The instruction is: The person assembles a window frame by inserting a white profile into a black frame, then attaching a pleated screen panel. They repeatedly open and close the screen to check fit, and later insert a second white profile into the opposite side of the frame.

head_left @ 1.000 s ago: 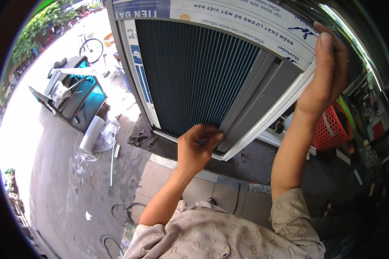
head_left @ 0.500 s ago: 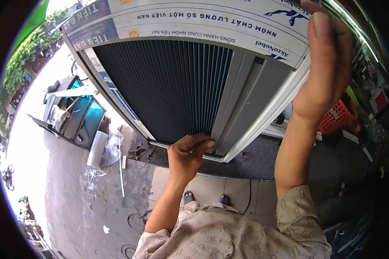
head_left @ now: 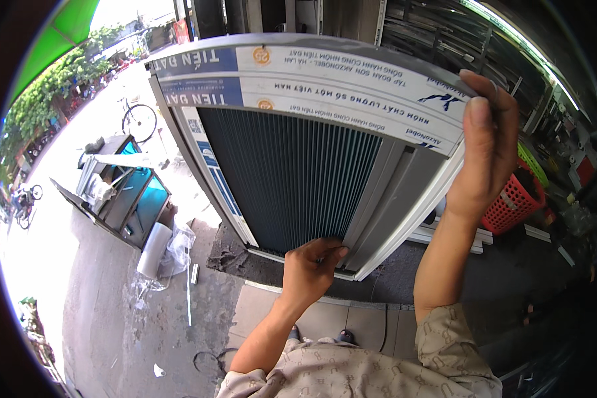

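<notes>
Up and right from the left hand [head_left: 306,270], whose fingers pinch its lower end, the grey screen bar [head_left: 377,189] runs lengthwise, the right hand [head_left: 486,156] gripping the frame [head_left: 338,86].

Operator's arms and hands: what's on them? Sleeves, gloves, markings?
Left hand and right hand: no gloves. Nothing worn shows on either wrist. Forearms uncovered below short, loose beige sleeves with a repeating darker brown motif, matching the shirt. No cables on the arms.
</notes>
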